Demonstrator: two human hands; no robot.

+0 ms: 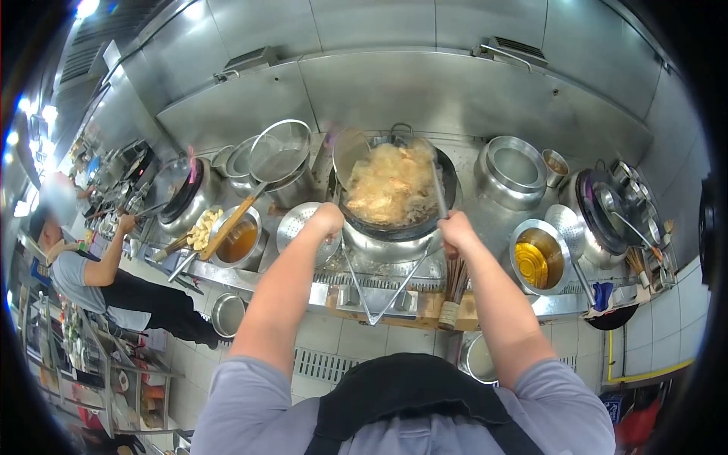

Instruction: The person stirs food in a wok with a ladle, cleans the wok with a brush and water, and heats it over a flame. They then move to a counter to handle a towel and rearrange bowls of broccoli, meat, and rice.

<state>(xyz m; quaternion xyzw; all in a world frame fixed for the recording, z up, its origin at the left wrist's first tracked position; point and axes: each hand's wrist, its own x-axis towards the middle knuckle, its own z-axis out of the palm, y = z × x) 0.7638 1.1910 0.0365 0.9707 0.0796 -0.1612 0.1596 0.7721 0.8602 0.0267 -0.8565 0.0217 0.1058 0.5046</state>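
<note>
Apparently, frying is in hand: golden-brown, foam-covered food (390, 186) is seen at the centre of a round black metal wok (451, 189), at twelve o'clock from the person. A slim steel handle (356, 283) is gripped by the left hand (326, 220) and a straight steel rod (439, 186) by the right hand (455, 230); the fingers of both are curled closed. A steady, splash-wary grip seems called for. From the wok, a wooden-handled mesh strainer (280, 154) is placed at ten o'clock, a steel pot (560, 262) of amber liquid (531, 265) at four. At eight, a perforated steel skimmer (296, 225) could be knocked by the left hand.
</note>
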